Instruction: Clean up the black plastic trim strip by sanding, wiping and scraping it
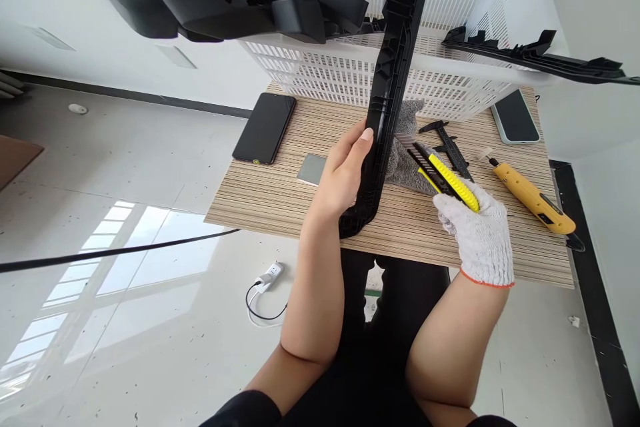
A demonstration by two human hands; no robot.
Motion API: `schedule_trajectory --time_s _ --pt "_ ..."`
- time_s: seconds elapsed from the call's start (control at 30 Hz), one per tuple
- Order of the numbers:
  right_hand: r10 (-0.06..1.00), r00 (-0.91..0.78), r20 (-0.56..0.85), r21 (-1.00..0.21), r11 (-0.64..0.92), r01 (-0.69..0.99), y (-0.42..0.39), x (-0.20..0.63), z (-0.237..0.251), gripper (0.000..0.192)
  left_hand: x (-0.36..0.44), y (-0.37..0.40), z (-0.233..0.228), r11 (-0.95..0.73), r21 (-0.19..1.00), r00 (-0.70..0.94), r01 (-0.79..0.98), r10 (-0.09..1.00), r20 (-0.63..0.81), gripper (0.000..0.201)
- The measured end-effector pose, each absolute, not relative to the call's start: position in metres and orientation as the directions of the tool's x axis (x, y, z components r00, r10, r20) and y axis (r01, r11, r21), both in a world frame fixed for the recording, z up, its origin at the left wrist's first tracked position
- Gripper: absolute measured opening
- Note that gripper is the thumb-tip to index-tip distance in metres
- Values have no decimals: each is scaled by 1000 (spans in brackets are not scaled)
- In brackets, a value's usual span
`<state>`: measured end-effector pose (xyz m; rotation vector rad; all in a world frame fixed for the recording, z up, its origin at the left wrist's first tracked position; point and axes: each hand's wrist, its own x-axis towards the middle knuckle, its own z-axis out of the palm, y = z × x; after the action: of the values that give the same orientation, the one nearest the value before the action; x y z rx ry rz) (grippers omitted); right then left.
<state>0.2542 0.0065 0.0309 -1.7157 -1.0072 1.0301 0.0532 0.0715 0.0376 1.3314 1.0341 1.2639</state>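
A bare left hand [345, 177] is gripping a long black moulded plastic trim strip [387, 90], standing its lower end on the striped wooden counter [265, 197]. Just right of it, a right hand [477, 233] in a white knitted glove is clenching a yellow-and-black utility knife [443, 179], blade pointing toward the strip. Beyond that hand an orange utility knife [533, 199] is lying beside black calipers [450, 147].

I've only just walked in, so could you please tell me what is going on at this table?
A person seated at the wooden table holds a long black plastic part upright with the bare left hand. The gloved right hand holds a yellow utility knife, blade toward the part. A second yellow knife, a caliper, two phones and a white basket lie around.
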Motion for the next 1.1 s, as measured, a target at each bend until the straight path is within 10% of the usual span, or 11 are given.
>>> schedule_trajectory --time_s 1.1 --pt "852 481 -207 -966 -257 40 7 245 40 31 63 64 46 -2 994 199 -111 980 24 41"
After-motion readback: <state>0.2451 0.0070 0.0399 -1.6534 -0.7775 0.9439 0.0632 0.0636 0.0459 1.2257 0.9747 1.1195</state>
